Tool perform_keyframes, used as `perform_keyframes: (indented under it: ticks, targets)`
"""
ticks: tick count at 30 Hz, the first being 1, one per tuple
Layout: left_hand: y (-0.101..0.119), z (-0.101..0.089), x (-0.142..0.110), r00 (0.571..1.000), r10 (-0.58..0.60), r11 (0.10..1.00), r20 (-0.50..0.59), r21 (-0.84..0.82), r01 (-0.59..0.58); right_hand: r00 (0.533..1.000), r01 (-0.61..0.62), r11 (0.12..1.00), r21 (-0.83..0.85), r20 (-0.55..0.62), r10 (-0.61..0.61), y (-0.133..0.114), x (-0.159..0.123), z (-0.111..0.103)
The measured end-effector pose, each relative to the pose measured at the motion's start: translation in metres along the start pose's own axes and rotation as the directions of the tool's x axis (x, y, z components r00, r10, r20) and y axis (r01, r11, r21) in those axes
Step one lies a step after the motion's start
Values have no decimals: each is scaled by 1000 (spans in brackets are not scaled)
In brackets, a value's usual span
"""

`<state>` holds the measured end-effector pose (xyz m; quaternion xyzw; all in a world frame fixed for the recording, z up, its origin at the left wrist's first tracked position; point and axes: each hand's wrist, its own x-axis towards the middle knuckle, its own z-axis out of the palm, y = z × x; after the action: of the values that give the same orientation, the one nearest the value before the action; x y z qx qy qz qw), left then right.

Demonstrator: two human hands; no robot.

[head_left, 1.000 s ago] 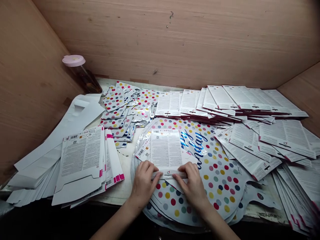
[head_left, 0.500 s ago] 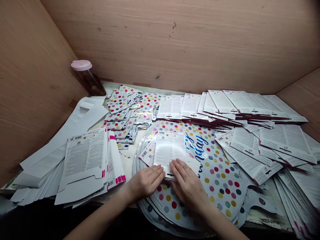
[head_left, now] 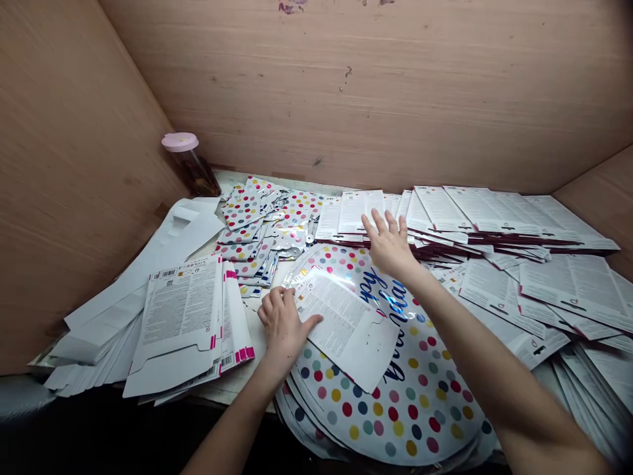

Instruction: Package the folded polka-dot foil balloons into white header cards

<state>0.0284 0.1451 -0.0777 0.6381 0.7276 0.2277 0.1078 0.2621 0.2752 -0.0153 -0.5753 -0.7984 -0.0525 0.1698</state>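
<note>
A clear bottle (head_left: 200, 175) w/ a pink lid (head_left: 180, 141) & dark brownish contents stood at the back L corner, looking tilted. Wood-grain panels rose at the back (head_left: 395, 112), L side (head_left: 74, 165) & R side (head_left: 601, 181) of the pale tabletop (head_left: 252, 304). The back one had purple marks up top, a small dark squiggle & a scuff lower down. Far L, a greyish item (head_left: 22, 399), too blurred to ID.

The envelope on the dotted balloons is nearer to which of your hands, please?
Left. The left hand is at the left edge of the envelope, thumb over it; the right hand is farther, by the back envelopes.
</note>
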Motion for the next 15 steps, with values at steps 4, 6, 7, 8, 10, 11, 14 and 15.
perform_keyframes:
  ticks: [4,6,7,8,10,11,14,15]
  targets:
    - [-1,-6,7,998,-63,994,0,-90,63,987,-158,969,189,35,154,-40,-86,-15]
    - [0,-11,9,995,-97,981,4,-166,96,903,-428,747,509,280,326,-51,-132,-17]
    - [1,-15,8,994,-106,971,16,-216,107,829,-560,555,615,413,378,-54,-151,-15]
    - [2,-19,6,994,-107,955,36,-273,113,746,-660,330,675,533,400,-57,-166,-13]
    - [5,-28,0,992,-82,910,92,-400,113,602,-723,-59,688,669,436,-62,-187,-10]
    - [6,-33,-3,990,-80,856,119,-501,129,547,-704,-196,682,698,463,-65,-192,-9]
    - [10,-45,-10,971,-137,530,196,-814,239,482,-599,-403,692,713,508,-75,-196,-15]
    - [10,-47,-11,962,-158,411,223,-871,270,499,-573,-437,693,718,485,-79,-194,-19]
